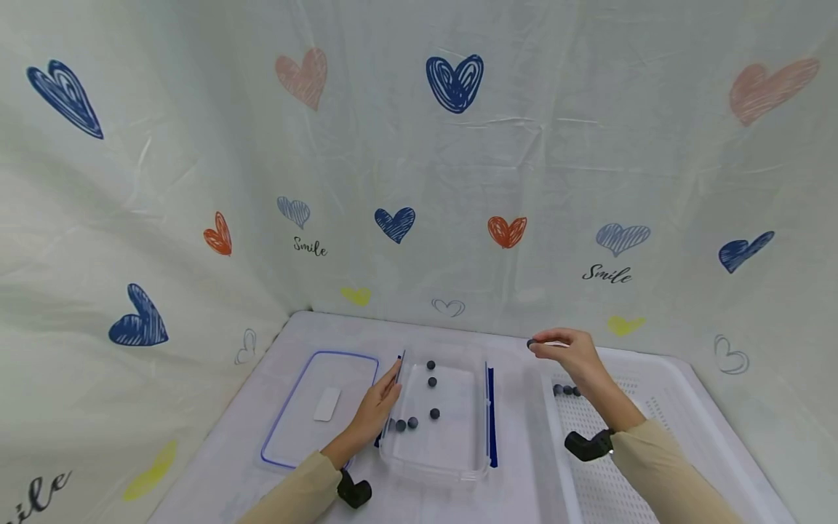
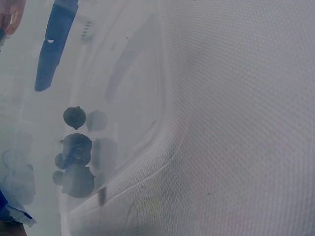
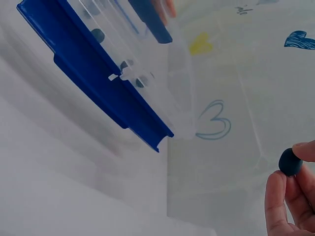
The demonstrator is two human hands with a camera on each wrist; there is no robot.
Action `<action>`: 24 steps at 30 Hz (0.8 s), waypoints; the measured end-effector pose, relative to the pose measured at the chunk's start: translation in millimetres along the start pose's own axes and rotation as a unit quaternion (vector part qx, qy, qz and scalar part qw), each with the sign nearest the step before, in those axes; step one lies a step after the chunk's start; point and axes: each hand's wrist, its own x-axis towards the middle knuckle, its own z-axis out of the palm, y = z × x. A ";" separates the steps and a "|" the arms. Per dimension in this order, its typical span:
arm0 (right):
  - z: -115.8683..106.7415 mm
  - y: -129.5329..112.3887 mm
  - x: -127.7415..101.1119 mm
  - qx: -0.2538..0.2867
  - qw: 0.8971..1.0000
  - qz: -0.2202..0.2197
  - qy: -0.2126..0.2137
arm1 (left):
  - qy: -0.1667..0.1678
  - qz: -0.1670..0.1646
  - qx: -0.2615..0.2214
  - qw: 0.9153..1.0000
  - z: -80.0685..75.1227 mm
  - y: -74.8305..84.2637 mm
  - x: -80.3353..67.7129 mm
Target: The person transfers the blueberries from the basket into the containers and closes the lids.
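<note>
A clear plastic container (image 1: pixel 439 474) with blue side latches (image 1: pixel 493 422) stands mid-table. Several small dark balls (image 1: pixel 435 413) lie on its floor, some close together near the left wall. At that wall my left hand (image 1: pixel 373 411) grips the container's side, its fingers along the edge; the left wrist view barely shows it. Raised to the right of the container, my right hand (image 1: pixel 579 360) pinches one dark blue ball (image 3: pixel 290 162) between thumb and fingertips. More dark balls (image 1: pixel 567 390) lie in the white perforated basket (image 1: pixel 556 437), below the right hand and partly behind it.
Left of the container lies a clear lid with a blue rim (image 1: pixel 347 354), with a small white rectangle (image 1: pixel 326 404) in its middle. A pale curtain (image 1: pixel 419 167) printed with hearts hangs behind the table (image 1: pixel 517 466) and along its left side.
</note>
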 end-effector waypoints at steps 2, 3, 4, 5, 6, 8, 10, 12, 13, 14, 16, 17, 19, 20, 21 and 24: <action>5.1 -2.7 1.2 0.002 1.000 -0.001 -0.003 | -0.002 -0.002 0.002 1.000 -0.4 -0.1 0.3; 7.5 -3.6 1.8 0.002 1.000 -0.001 -0.005 | -0.001 -0.003 0.001 1.000 -0.5 0.0 0.4; 9.9 -4.6 2.5 0.002 1.000 -0.001 -0.005 | -0.001 -0.005 0.001 1.000 -0.5 0.1 0.5; 12.3 -5.3 3.1 0.001 1.000 -0.003 -0.007 | 0.000 -0.005 0.000 1.000 -0.4 0.2 0.5; 14.5 -6.1 3.6 0.001 1.000 -0.004 -0.009 | 0.001 -0.006 -0.001 1.000 -0.3 0.3 0.6; 18.6 -7.4 4.6 0.001 1.000 -0.007 -0.014 | 0.002 -0.006 -0.004 1.000 0.2 0.5 0.4; 22.5 -8.9 5.2 0.002 1.000 -0.008 -0.021 | 0.004 -0.005 -0.005 1.000 0.5 0.8 -0.1; 26.3 -10.3 6.1 0.006 1.000 -0.009 -0.027 | 0.004 -0.004 -0.006 1.000 0.5 1.2 -0.6; 28.2 -10.8 6.5 0.009 0.999 -0.009 -0.030 | 0.004 -0.004 -0.006 1.000 0.5 1.3 -0.8; 30.0 -11.4 7.0 0.011 0.999 -0.010 -0.033 | 0.003 -0.003 -0.006 1.000 0.3 1.3 -0.9; 34.0 -12.0 7.6 0.016 0.999 -0.010 -0.039 | 0.002 -0.003 -0.005 1.000 0.0 1.3 -0.8; 36.1 -12.2 7.8 0.017 0.999 -0.013 -0.043 | 0.002 -0.002 -0.005 1.000 0.0 1.1 -0.7; 40.4 -12.2 8.2 0.015 0.998 -0.018 -0.052 | 0.002 -0.002 -0.005 1.000 0.2 0.1 -0.4; 42.7 -12.2 8.2 0.013 0.998 -0.020 -0.056 | 0.003 -0.002 -0.005 1.000 0.5 -0.8 0.0; 45.2 -12.2 8.3 0.010 0.998 -0.022 -0.059 | 0.005 -0.001 -0.005 1.000 1.0 -1.7 0.3; 52.6 -12.0 8.1 0.007 0.997 -0.030 -0.072 | 0.013 -0.002 -0.004 1.000 2.9 -6.2 1.7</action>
